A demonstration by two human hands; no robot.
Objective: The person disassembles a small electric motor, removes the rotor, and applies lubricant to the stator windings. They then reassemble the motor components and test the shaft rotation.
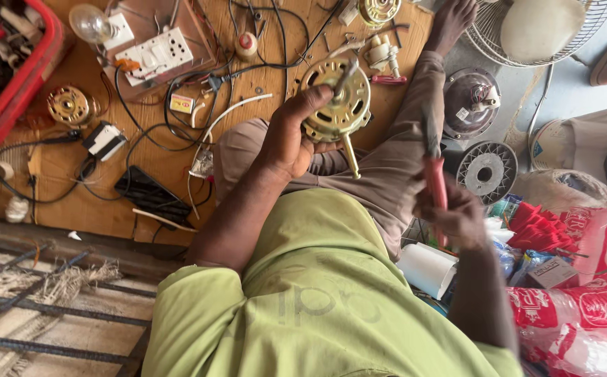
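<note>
Left hand (pixel 286 139) is wrapped around a brass-coloured fan motor (pixel 336 101), fingers closed on its rim, held up over the knee above the wooden board (pixel 94 188) on the floor, with the shaft poking down toward the lap. Right hand (pixel 457 216) is clenched shut on a red-handled screwdriver (pixel 435 164), blade pointing up and away, well apart from the motor. What could go wrong, as I see it: the motor is gripped by one edge only, so it could twist or slip out and drop onto the leg or into that wire mess (the board is seriously cluttered). The screwdriver tip could also skid off a screw head and jab the holding hand. Counting: two motors that I can see, the held one plus a second motor (pixel 69 105) lying on the board; one light bulb (pixel 88 22); one white switch-and-socket plate (pixel 160 54); one red crate (pixel 20 77) at the corner; one fan guard (pixel 537 28) at top right. Wires I can't count, too tangled.
</note>
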